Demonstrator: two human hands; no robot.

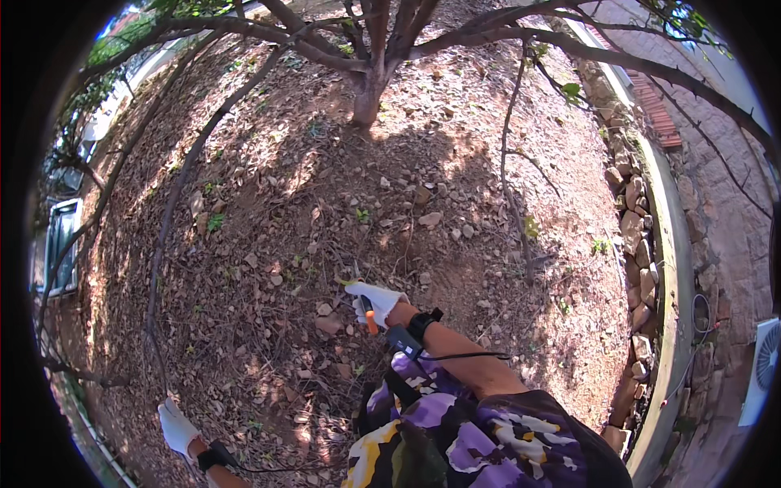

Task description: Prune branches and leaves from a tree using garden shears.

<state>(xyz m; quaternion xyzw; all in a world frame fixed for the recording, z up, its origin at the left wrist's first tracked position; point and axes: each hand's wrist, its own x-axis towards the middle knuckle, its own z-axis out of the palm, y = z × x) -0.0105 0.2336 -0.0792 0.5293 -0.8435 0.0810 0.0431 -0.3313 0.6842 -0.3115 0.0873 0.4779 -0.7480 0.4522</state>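
My left hand (178,428), in a white glove, is at the lower left, closed around the lower end of a long thin branch (160,244) that arches down from the tree (366,100). Near the middle, my right hand (377,305), also in a white glove, grips a hand tool with an orange and black handle (370,317). A narrow metal tip seems to extend beyond the fingers; the glove hides the rest, so the kind of tool cannot be told. A small yellow-green leaf (346,282) lies at the fingertips of that hand.
Bare branches spread overhead, one hanging low (505,158) on the right. Dry leaves, twigs and stones (431,219) cover the sloping soil. A stone-lined concrete edge (668,274) runs down the right side, with an outdoor fan unit (763,372) beyond. A window (62,244) shows at left.
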